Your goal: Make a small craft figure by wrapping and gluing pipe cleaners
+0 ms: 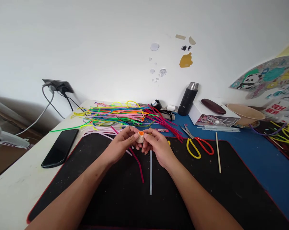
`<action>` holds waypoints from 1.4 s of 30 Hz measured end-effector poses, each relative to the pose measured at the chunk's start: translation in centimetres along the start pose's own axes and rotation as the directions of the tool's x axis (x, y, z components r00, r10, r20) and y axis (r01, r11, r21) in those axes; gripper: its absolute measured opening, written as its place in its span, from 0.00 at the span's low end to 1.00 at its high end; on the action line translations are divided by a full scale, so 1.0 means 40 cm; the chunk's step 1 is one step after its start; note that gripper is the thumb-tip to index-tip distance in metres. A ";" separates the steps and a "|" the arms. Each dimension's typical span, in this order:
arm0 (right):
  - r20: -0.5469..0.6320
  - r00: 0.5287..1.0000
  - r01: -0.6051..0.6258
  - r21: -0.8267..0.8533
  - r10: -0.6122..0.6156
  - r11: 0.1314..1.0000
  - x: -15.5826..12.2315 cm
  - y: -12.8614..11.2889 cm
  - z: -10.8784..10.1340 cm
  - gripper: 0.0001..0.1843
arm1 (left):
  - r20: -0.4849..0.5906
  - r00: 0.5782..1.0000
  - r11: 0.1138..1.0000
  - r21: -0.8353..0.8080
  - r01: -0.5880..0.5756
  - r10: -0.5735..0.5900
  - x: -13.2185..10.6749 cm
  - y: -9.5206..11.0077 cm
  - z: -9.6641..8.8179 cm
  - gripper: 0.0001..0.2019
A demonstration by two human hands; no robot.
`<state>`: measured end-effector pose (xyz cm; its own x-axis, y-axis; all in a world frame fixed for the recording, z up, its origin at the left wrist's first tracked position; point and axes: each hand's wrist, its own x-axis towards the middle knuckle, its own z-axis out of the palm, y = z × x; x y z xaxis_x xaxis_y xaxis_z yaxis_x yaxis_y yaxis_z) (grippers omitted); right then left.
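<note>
Between both hands, above the black mat (115,198), is a small round whitish piece with an orange centre (141,135); its exact kind I cannot make out. My left hand (125,142) pinches it from the left with thumb and fingers. From the right, my right hand (157,145) grips the same piece, its thumb near the top edge. Fingers hide its underside. Beneath the hands, a dark pink pipe cleaner (138,164) and a translucent glue stick (151,174) lie on the mat.
Behind the hands lies a pile of coloured pipe cleaners (115,113). Scissors with yellow and red handles (194,142) and a thin pale stick (218,153) are to the right. A phone (60,148) lies left. A black bottle (188,99) stands by a white box (197,111) at the wall.
</note>
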<state>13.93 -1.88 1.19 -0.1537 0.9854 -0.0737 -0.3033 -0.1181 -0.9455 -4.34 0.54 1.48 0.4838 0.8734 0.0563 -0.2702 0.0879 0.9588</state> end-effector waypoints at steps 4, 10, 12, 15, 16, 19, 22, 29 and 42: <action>-0.018 1.000 0.007 -0.004 -0.007 1.000 0.004 0.003 -0.003 0.21 | 0.014 1.000 1.000 -0.014 0.016 -0.016 0.000 0.005 -0.001 0.19; -0.055 0.998 0.010 -0.016 -0.010 1.000 0.005 0.004 -0.003 0.21 | -0.081 0.997 0.999 0.041 -0.001 0.004 0.003 0.014 0.008 0.21; -0.055 0.998 0.007 -0.018 -0.008 1.000 0.004 0.004 -0.003 0.22 | -0.100 0.995 0.997 0.074 -0.011 0.019 0.004 0.016 0.012 0.21; -0.044 0.999 -0.001 -0.011 0.000 1.000 0.004 0.006 -0.001 0.25 | -0.099 0.995 0.994 0.104 -0.014 0.024 0.004 0.014 0.016 0.22; -0.041 0.999 -0.004 -0.008 0.004 1.000 0.004 0.006 0.000 0.25 | -0.096 0.995 0.994 0.108 -0.013 0.024 0.004 0.013 0.016 0.22; -0.033 0.999 -0.009 -0.004 0.008 1.000 0.003 0.004 0.002 0.24 | -0.086 0.996 0.994 0.111 -0.013 0.023 0.003 0.012 0.017 0.21; -0.031 0.999 -0.007 0.006 0.008 1.000 0.001 0.001 0.002 0.23 | -0.065 0.997 0.994 0.105 -0.035 0.042 0.000 0.014 0.019 0.24; -0.035 0.999 -0.014 -0.003 0.014 1.000 0.004 0.004 -0.001 0.23 | -0.052 0.991 0.980 0.159 -0.116 0.126 -0.003 0.000 0.022 0.20; -0.074 0.985 0.144 -0.140 -0.155 0.980 0.007 0.006 -0.003 0.19 | -0.083 0.996 0.996 0.089 -0.018 0.025 0.002 0.014 0.014 0.22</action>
<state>13.92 -1.60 0.90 -0.0344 0.9981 0.0507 -0.1878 0.0434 -0.9812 -4.00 0.38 2.18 0.4057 0.9122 0.0570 -0.2033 0.0292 0.9787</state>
